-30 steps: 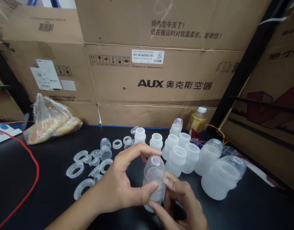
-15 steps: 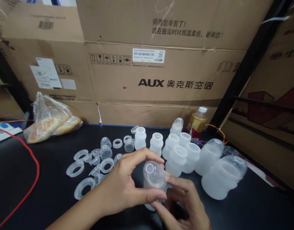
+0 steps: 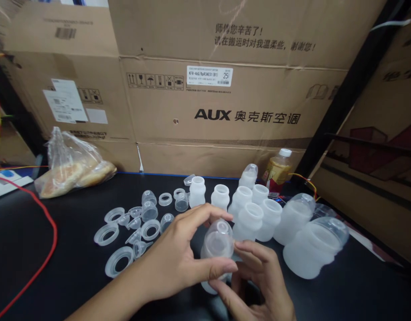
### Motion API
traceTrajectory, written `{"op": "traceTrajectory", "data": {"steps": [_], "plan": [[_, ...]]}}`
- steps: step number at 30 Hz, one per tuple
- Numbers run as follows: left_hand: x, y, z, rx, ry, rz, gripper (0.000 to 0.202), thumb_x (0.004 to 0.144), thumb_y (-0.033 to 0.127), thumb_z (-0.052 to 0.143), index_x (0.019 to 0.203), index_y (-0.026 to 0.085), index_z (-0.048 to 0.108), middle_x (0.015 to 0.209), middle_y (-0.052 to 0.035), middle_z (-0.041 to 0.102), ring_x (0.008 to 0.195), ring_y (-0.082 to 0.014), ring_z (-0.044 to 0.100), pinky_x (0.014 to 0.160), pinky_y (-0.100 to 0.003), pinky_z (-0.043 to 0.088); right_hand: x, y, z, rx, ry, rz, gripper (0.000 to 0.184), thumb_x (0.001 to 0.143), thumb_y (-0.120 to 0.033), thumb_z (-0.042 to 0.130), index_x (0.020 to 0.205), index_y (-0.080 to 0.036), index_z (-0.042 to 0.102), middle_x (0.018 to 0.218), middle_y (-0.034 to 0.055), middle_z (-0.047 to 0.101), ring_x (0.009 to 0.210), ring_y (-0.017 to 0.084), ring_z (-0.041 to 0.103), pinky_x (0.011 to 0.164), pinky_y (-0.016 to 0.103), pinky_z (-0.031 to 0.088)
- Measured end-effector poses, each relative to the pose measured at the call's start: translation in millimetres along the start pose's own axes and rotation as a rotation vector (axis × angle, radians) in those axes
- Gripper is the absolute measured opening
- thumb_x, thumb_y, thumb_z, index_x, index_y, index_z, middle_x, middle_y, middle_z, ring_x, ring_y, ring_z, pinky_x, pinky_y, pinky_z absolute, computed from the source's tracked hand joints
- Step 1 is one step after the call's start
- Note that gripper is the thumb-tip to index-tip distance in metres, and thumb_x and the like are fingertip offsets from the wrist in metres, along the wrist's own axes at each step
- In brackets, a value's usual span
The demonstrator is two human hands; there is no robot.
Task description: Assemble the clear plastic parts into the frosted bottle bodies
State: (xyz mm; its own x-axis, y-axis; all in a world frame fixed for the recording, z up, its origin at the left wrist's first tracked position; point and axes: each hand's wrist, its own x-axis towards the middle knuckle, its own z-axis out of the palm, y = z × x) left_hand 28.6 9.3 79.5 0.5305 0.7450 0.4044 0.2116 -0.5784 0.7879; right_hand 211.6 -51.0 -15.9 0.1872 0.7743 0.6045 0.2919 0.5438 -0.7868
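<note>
"White frosted btl (image 3: 210,286) w/ clear dome cap (image 3: 219,238) on top: where's it at?"

"Front ctr, above black table (image 3: 74,236), betw. both hands. Can't tell if base touches."

"L hand (image 3: 181,256)?"

"Curled round cap: thumb across near side, fingers bent over far side."

"R hand (image 3: 260,281)?"

"Pinching at btl's R side: thumb tip low, index tip by cap's R edge. Other fingers curled, partly hidden."

"Nearby?"

"Loose rings (image 3: 109,265) L of hands; open btls (image 3: 248,223) just behind, to R; big capped btls (image 3: 310,249) further R; bread bag (image 3: 74,174) back L."
</note>
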Motion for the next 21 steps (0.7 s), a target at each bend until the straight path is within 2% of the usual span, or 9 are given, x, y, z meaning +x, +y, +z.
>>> {"op": "traceTrajectory", "data": {"steps": [3, 6, 8, 12, 15, 21], "plan": [[-4, -3, -1.7, 0.047, -0.013, -0.010, 0.064, 0.089, 0.052, 0.091, 0.146, 0.047, 0.064, 0.124, 0.0002, 0.076, 0.116, -0.0269, 0.071, 0.089, -0.034, 0.059, 0, 0, 0, -0.010, -0.002, 0.000, 0.048, 0.097, -0.062, 0.083, 0.130, -0.036, 0.058, 0.106, 0.0031, 0.087, 0.058, 0.018, 0.080, 0.038, 0.022, 0.055], [-6, -3, -1.7, 0.132, -0.009, 0.039, 0.064, 0.092, 0.053, 0.089, 0.150, 0.054, 0.061, 0.133, 0.0031, 0.077, 0.118, -0.0252, 0.070, 0.103, -0.039, 0.056, -1, 1, 1, -0.021, 0.009, 0.008, 0.049, 0.098, -0.067, 0.079, 0.129, -0.035, 0.060, 0.110, 0.0058, 0.088, 0.059, 0.020, 0.081, 0.040, 0.024, 0.057], [-5, -1, -0.9, 0.165, -0.005, 0.096, 0.057, 0.096, 0.053, 0.086, 0.148, 0.052, 0.065, 0.131, 0.0043, 0.078, 0.117, -0.0235, 0.071, 0.111, -0.040, 0.052, -2, 3, 2, -0.026, 0.011, 0.016, 0.049, 0.098, -0.067, 0.078, 0.129, -0.033, 0.060, 0.111, 0.0077, 0.087, 0.060, 0.020, 0.082, 0.039, 0.024, 0.056], [-3, 0, 1.5, 0.163, 0.022, 0.119, 0.045, 0.096, 0.051, 0.087, 0.138, 0.043, 0.074, 0.122, 0.0036, 0.083, 0.115, -0.0237, 0.072, 0.108, -0.038, 0.052, -3, 4, 3, -0.001, 0.018, 0.040, 0.049, 0.097, -0.066, 0.081, 0.127, -0.033, 0.060, 0.107, 0.0060, 0.087, 0.051, 0.016, 0.075, 0.036, 0.024, 0.051], [-3, -2, 4.4, 0.153, 0.049, 0.138, 0.048, 0.093, 0.047, 0.090, 0.138, 0.042, 0.073, 0.126, 0.0040, 0.084, 0.113, -0.0235, 0.074, 0.108, -0.038, 0.052, -2, 2, 4, 0.016, 0.004, 0.046, 0.046, 0.099, -0.064, 0.080, 0.127, -0.033, 0.059, 0.105, 0.0053, 0.087, 0.044, 0.012, 0.066, 0.037, 0.023, 0.050], [-6, -4, 13.5, 0.153, 0.112, 0.163, 0.051, 0.091, 0.034, 0.093, 0.136, 0.044, 0.070, 0.116, 0.0091, 0.083, 0.101, -0.0178, 0.075, 0.104, -0.034, 0.052, -2, -2, 6, -0.006, 0.003, 0.058, 0.045, 0.101, -0.070, 0.072, 0.126, -0.036, 0.058, 0.106, 0.0021, 0.086, 0.040, 0.009, 0.055, 0.037, 0.023, 0.044]]}}
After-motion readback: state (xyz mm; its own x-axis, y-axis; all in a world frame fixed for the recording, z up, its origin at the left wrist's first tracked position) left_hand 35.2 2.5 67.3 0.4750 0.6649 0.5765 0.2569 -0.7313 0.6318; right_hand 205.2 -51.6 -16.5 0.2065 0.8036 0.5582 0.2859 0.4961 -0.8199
